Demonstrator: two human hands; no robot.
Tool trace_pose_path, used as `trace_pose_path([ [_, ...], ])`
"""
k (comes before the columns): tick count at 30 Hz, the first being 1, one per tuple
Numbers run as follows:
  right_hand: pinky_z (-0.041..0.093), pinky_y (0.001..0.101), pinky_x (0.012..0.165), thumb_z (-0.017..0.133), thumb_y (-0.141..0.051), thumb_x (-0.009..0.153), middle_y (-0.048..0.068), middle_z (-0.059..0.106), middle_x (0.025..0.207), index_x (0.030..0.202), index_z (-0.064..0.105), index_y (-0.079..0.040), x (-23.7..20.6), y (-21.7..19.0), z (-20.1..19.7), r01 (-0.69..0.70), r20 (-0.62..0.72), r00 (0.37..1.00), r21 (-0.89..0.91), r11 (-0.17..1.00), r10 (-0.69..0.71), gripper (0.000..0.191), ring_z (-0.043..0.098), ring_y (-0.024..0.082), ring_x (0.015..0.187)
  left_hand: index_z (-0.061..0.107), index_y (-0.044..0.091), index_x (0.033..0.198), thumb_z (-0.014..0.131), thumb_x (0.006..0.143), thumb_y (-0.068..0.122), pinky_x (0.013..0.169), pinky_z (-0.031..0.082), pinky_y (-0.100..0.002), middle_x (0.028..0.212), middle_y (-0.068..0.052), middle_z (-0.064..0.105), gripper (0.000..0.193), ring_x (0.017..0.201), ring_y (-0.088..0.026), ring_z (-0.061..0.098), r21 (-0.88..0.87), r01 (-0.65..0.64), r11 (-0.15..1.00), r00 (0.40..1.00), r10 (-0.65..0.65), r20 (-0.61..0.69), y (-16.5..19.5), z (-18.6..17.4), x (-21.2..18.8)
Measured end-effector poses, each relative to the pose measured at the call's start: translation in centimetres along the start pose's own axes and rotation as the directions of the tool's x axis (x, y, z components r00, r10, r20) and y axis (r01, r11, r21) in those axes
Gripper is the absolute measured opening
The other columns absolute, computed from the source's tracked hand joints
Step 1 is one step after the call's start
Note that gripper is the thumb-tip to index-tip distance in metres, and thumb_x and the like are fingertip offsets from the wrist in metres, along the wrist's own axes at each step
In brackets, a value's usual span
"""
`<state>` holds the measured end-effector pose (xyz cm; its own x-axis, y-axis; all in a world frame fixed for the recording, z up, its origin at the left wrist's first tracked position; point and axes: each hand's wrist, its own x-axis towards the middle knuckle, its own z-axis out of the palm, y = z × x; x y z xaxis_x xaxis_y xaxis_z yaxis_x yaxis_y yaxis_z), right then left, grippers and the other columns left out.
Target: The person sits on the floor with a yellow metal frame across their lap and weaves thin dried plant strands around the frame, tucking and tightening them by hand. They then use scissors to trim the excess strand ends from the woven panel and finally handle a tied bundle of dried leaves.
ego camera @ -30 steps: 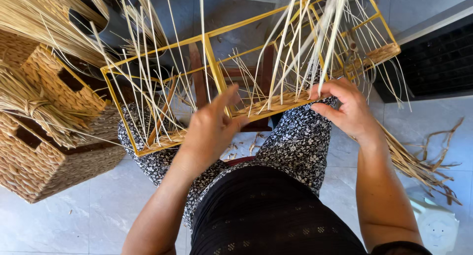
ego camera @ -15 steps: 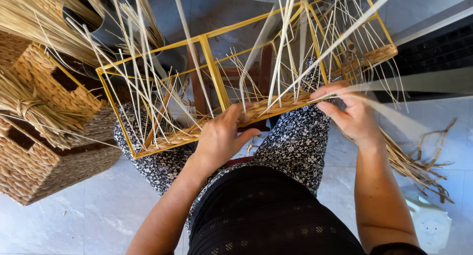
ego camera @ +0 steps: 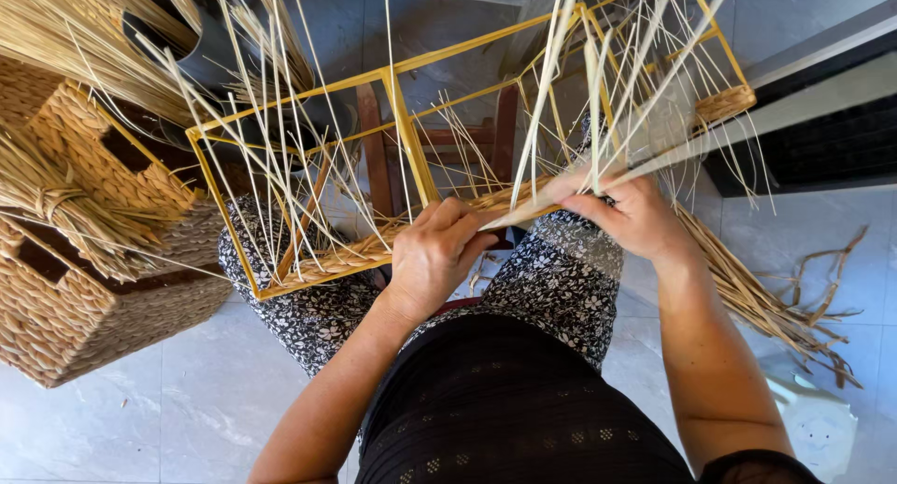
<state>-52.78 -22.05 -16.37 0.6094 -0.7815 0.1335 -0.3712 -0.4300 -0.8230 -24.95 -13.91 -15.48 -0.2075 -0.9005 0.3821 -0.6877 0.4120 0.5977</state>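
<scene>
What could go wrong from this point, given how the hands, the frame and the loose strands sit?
The yellow wire frame rests only on the lap, so a hard pull by the right hand on the flat strand might tip it. The left hand pinches the woven edge; loosening may slacken the weave. Upright stalks stick up toward the face and could poke.

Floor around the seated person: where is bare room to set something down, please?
Bare tile floor lies lower left, between the woven baskets and the left arm. A smaller patch is at the right, above the dry stalks. It is crowded in the yellow frame, full of reeds, where the left hand and right hand work.
</scene>
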Motion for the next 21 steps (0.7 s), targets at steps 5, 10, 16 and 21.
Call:
trace_pose_path([
  [5, 0.055, 0.036, 0.083, 0.088, -0.021, 0.078, 0.008, 0.074, 0.099, 0.121, 0.072, -0.011, 2.1, -1.7, 2.9, -0.114, 0.063, 0.987, -0.352, 0.929, 0.145, 0.047, 0.07, 0.023, 0.093, 0.076, 0.021, 0.11, 0.083, 0.081, 0.016, 0.066, 0.056, -0.031, 0.092, 0.003, 0.063, 0.031, 0.084, -0.016, 0.066, 0.08, -0.015, 0.997, 0.999, 0.019, -0.047, 0.3, 0.5, -0.3],
  [10, 0.057, 0.0323, 0.089, 0.079, -0.012, 0.089, 0.002, 0.075, 0.103, 0.103, 0.075, -0.011, 2.5, -1.9, 3.3, 0.242, 0.03, 0.97, -0.156, 0.958, -0.24, 0.015, 0.073, 0.019, 0.099, 0.078, 0.021, 0.105, 0.082, 0.083, 0.012, 0.06, 0.055, -0.032, 0.09, -0.002, 0.062, 0.024, 0.081, -0.019, 0.065, 0.261, -0.069, 0.963, 0.997, 0.056, 0.056, -0.3, 0.4, -0.5],
  [16, 0.057, 0.028, 0.074, 0.07, -0.01, 0.096, 0.003, 0.076, 0.101, 0.106, 0.075, -0.005, -0.5, -1.4, 1.7, -0.235, -0.124, 0.961, 0.114, 0.965, 0.249, 0.012, 0.07, 0.015, 0.084, 0.072, 0.012, 0.107, 0.081, 0.083, 0.015, 0.076, 0.057, -0.033, 0.101, 0.0, 0.063, 0.025, 0.091, -0.019, 0.065, 0.008, -0.056, 0.998, 0.993, 0.056, -0.107, -1.3, -0.7, -1.8],
  [21, 0.058, 0.0319, 0.094, 0.067, -0.008, 0.103, 0.009, 0.074, 0.107, 0.11, 0.071, -0.003, -1.4, 0.5, 2.7, -0.017, -0.182, 0.982, 0.207, 0.978, 0.056, 0.01, 0.071, 0.019, 0.101, 0.073, 0.011, 0.101, 0.082, 0.082, 0.012, 0.073, 0.055, -0.035, 0.094, -0.002, 0.062, 0.021, 0.087, -0.022, 0.063, 0.069, -0.01, 0.998, 0.998, 0.015, -0.065, -0.9, -0.6, -1.8],
])
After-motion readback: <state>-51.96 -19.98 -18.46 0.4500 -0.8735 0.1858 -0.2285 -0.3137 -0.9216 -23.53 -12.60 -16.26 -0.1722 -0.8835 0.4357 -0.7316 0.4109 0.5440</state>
